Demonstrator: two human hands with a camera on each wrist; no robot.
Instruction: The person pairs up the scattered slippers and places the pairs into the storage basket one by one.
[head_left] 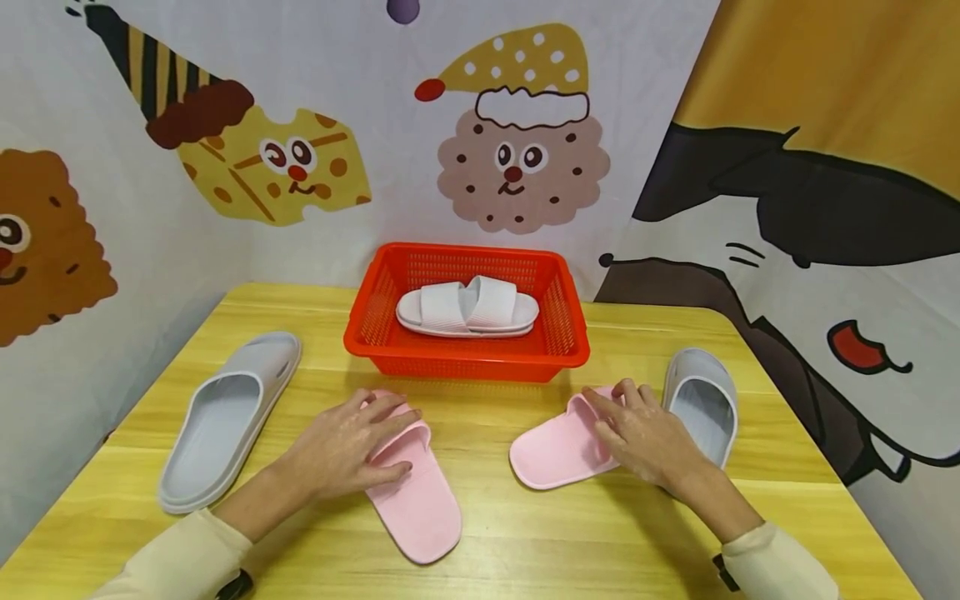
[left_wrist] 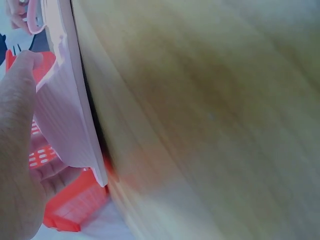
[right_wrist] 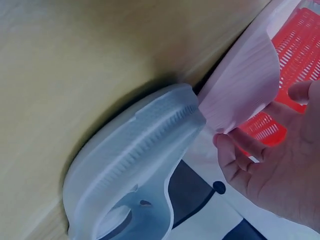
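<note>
My left hand (head_left: 356,446) lies over the strap of a pink slipper (head_left: 423,508), fingers across its toe end and thumb stretched out over the footbed opening. In the left wrist view, the slipper's ridged strap (left_wrist: 60,115) faces that hand. To the right, my right hand (head_left: 641,433) reaches over the strap of the other pink slipper (head_left: 558,450), which points to the right. Its loosely bent fingertips (right_wrist: 224,142) touch the toe edge in the right wrist view, with the thumb held apart. A grey slipper (head_left: 701,396) sits close beyond this hand.
A red plastic basket (head_left: 465,362) stands at the table's back, holding a pair of white slippers (head_left: 468,312). Another grey slipper (head_left: 225,425) lies at the left on the wooden table (head_left: 525,550). Behind hangs a cartoon-printed cloth (head_left: 397,167).
</note>
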